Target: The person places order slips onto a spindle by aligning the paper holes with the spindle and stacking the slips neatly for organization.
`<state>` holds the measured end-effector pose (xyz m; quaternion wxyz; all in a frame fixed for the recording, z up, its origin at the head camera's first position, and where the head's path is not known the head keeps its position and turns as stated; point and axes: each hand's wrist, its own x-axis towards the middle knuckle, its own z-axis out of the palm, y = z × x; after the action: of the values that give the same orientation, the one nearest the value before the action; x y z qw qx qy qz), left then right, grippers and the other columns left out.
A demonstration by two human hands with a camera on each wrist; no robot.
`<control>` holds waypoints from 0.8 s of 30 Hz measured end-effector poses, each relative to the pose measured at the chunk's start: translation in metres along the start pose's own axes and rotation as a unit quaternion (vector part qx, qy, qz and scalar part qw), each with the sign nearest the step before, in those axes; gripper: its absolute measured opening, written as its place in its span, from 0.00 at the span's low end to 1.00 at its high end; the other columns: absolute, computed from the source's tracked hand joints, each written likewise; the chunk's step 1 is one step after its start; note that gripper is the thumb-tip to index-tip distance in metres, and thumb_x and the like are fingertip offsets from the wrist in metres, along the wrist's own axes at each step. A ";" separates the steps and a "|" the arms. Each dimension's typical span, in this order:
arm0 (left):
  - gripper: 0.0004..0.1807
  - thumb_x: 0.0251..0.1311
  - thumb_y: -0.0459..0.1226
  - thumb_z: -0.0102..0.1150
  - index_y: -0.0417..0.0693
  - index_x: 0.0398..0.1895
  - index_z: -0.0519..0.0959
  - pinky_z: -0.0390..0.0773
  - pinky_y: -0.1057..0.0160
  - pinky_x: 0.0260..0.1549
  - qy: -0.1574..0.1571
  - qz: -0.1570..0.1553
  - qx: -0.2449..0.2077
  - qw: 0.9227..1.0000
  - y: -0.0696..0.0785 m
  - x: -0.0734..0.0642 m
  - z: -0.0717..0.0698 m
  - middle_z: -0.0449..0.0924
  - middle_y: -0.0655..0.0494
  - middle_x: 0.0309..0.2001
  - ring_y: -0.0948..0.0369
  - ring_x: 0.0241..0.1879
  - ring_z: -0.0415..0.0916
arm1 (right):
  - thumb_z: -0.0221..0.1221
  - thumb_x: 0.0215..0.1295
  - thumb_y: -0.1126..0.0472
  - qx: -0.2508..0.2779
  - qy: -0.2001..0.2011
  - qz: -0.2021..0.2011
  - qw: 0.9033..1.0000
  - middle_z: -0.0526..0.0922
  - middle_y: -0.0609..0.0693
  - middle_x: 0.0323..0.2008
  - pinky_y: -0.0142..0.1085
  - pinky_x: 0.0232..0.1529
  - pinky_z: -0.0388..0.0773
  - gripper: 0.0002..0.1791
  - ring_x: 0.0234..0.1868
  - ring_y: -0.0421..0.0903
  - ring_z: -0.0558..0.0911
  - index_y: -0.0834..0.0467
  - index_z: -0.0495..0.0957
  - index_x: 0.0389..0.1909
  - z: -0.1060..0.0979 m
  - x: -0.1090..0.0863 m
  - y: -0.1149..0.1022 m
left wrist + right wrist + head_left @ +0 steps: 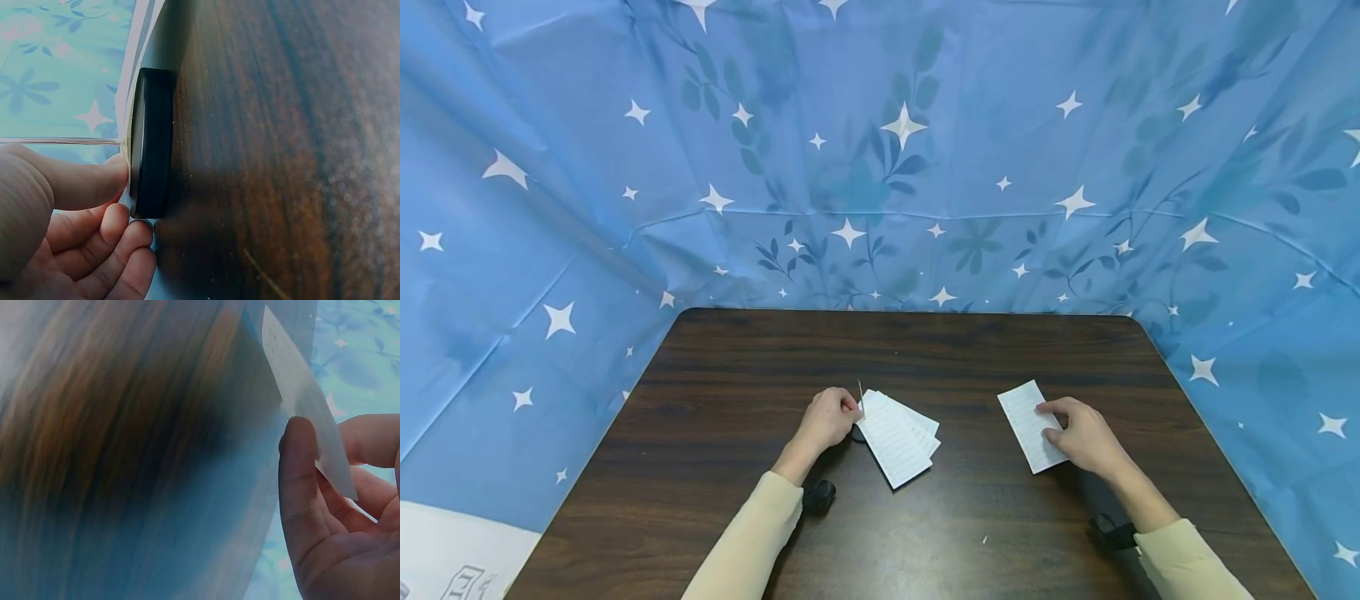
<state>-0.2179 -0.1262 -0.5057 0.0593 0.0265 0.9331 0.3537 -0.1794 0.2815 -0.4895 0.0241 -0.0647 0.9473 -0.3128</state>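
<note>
A receipt spike (861, 398) stands on a round black base (153, 147), its thin needle pointing up. Several white paper slips with printed lines (897, 443) lie fanned out at the needle's foot and cover most of the base. My left hand (829, 417) pinches the slips' corner close to the needle; in the left wrist view its other fingers curl beside the base. To the right, my right hand (1086, 435) grips a single white paper slip (1024, 421) between thumb and fingers. The right wrist view shows this slip (300, 387) tilted and slightly bent, off the tabletop.
The dark wood-grain table (775, 350) extends beyond both hands. A tiny white scrap (985, 540) lies near its front. Blue star-patterned cloth (962, 167) hangs behind and at the sides. Black wrist-camera mounts (818, 497) sit at both sleeves.
</note>
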 end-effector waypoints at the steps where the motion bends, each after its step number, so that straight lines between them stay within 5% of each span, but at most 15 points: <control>1: 0.06 0.64 0.36 0.67 0.46 0.30 0.81 0.73 0.60 0.29 0.000 0.000 0.000 1.000 0.000 0.000 0.000 0.75 0.56 0.26 0.59 0.26 0.71 | 0.63 0.61 0.73 0.003 0.002 -0.002 1.000 0.79 0.67 0.52 0.43 0.34 0.73 0.19 0.39 0.53 0.75 0.70 0.80 0.53 0.001 0.000 -0.002; 24: 0.06 0.64 0.36 0.67 0.45 0.30 0.81 0.73 0.60 0.29 0.004 0.005 -0.007 1.000 0.001 -0.002 0.000 0.74 0.56 0.27 0.60 0.26 0.71 | 0.65 0.62 0.71 0.053 0.011 -0.030 0.998 0.80 0.63 0.54 0.42 0.38 0.77 0.20 0.43 0.53 0.80 0.66 0.81 0.56 0.021 0.008 -0.039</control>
<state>-0.2162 -0.1253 -0.5048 0.0544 0.0294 0.9306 0.3607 -0.1808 0.2370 -0.4827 0.0076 -0.0888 0.9273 -0.3635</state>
